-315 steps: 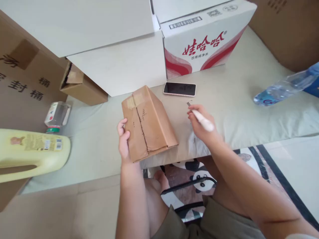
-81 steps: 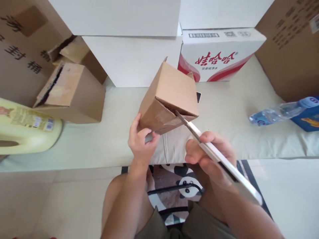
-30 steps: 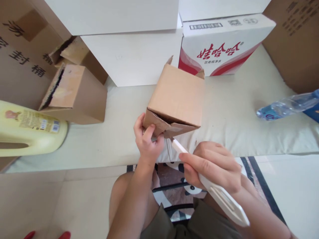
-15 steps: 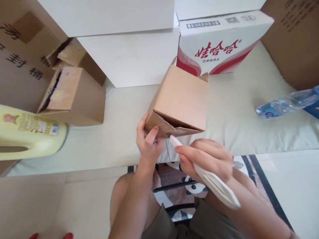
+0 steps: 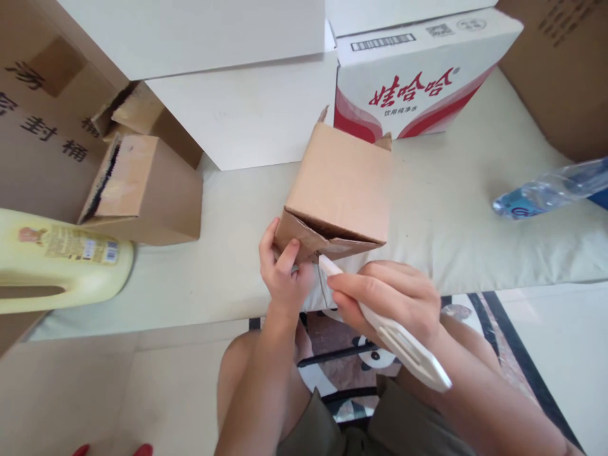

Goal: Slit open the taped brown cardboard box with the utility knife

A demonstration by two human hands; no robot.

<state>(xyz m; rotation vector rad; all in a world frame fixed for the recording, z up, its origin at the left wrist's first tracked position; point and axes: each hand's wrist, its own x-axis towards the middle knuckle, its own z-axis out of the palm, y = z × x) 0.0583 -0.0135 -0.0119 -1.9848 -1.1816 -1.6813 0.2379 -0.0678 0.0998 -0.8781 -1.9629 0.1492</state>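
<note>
A small brown cardboard box [image 5: 342, 180] stands tilted in front of me, with its near flaps slightly parted along a dark gap. My left hand [image 5: 287, 269] grips its lower left corner, thumb pressed on the near face and fingers around the side. In my right hand [image 5: 394, 297] is a slim white utility knife [image 5: 411, 350] with a long slot in its handle. Its narrow tip meets the seam at the bottom of the near flaps. Whether a blade enters the cardboard cannot be made out.
White cartons [image 5: 256, 107] and a red-and-white water carton [image 5: 408, 95] stand behind. At left are an opened brown box [image 5: 166, 190] and a yellow jug [image 5: 71, 266]. A clear plastic bottle [image 5: 546, 190] lies at right on the pale covered surface [image 5: 456, 209].
The view has shifted slightly. Both hands, the box and the knife keep nearly the same arrangement, with the knife's tip still at the flap seam.
</note>
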